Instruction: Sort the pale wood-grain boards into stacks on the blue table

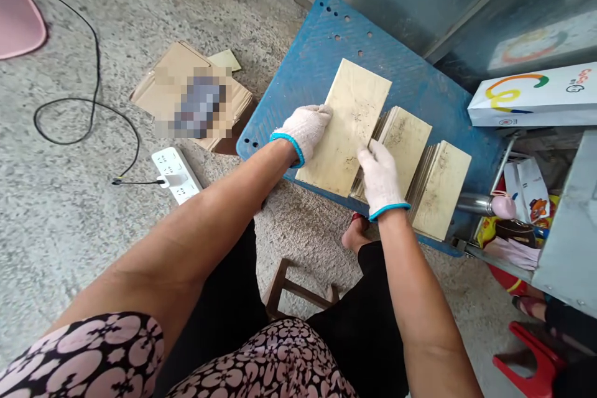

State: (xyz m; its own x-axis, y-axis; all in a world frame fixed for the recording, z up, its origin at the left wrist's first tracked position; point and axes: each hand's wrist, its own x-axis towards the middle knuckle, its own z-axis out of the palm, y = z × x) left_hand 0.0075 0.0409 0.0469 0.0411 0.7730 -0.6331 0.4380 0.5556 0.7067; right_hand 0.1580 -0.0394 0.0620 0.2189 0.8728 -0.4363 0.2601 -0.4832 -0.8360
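Observation:
Three groups of pale, thin rectangular boards with dark smudges lie side by side on a blue tabletop (289, 93). My left hand (308, 130), in a white knit glove with a blue cuff, grips the left edge of the largest board (357, 106). On that board's right edge, my right hand (380, 174) is closed in a matching glove, its thumb and fingertips at the side. A middle stack (408, 137) sits just beyond the right hand, partly covered by it. Farther right is a third stack (445, 186), its layered edges showing.
A cardboard box (175, 59) with a blurred-out item on top stands on the floor at left, near a white power strip (175, 174) and black cable. At right are a metal flask (473, 203), a white carton (536, 96), a drawer of packets and a red stool (532, 354).

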